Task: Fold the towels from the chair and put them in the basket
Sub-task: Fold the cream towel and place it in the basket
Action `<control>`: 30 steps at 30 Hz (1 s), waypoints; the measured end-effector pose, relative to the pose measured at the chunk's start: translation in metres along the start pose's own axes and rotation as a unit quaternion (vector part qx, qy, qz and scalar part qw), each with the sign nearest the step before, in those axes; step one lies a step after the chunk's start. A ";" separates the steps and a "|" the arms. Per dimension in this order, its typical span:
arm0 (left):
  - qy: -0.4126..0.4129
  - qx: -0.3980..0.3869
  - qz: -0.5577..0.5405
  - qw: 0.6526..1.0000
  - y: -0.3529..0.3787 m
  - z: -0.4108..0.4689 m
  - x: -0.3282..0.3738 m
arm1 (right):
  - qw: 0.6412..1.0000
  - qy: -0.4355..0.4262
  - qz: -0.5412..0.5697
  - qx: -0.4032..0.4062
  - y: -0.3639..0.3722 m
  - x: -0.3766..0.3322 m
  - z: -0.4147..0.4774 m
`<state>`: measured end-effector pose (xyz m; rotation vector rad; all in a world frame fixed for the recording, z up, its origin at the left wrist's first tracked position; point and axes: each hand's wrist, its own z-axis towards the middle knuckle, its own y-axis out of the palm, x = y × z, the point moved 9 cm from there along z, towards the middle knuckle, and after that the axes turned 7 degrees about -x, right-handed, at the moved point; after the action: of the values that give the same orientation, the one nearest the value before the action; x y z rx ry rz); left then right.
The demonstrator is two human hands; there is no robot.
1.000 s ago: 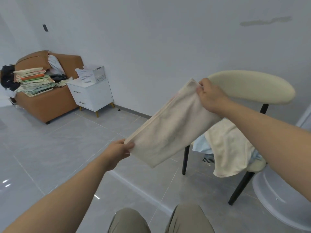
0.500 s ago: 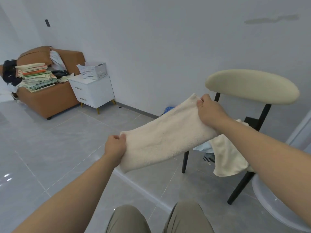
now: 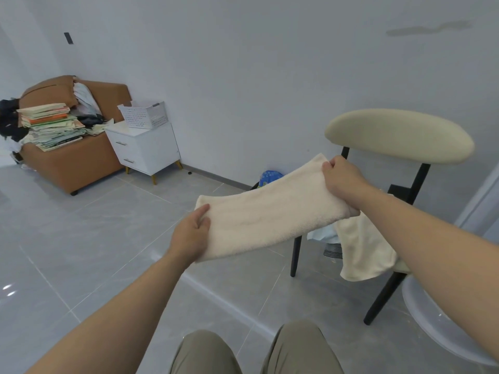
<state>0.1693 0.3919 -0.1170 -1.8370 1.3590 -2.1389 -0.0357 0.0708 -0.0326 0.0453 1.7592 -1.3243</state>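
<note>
Starting at nine o'clock, a sofa (image 3: 67, 168) is seen with books (image 3: 51, 125) piled on it. Just beside it, at ten o'clock, a white basket (image 3: 143, 114) is set on a cabinet (image 3: 145, 149), well apart from both hands. In the middle, a folded cream towel (image 3: 270, 220) is held flat in the air. Its near end is gripped by the left hand (image 3: 190, 238), with the thumb on top and the fingers curled round it. Its far end, toward two o'clock, is gripped by the right hand (image 3: 343, 179), with the fingers curled over the edge. At three o'clock a chair (image 3: 399, 136) is seen, and a second towel (image 3: 361, 252) is draped over its seat.
</note>
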 end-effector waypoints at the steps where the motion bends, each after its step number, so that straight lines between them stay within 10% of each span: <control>1: 0.004 0.001 0.004 1.000 -0.002 0.001 0.003 | 1.000 0.000 0.008 0.001 -0.001 0.003 -0.001; 14: -0.108 -0.095 -0.176 0.974 0.015 0.001 -0.029 | 0.994 0.087 0.022 -0.056 0.061 0.069 -0.021; 30: -0.016 -0.245 0.051 0.968 0.099 -0.042 0.030 | 0.969 -0.106 0.000 -0.222 0.162 -0.010 -0.115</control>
<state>0.0764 0.3396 -0.1500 -1.8703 2.0687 -1.8271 -0.0189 0.2336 -0.1449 -0.3337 1.8277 -0.8718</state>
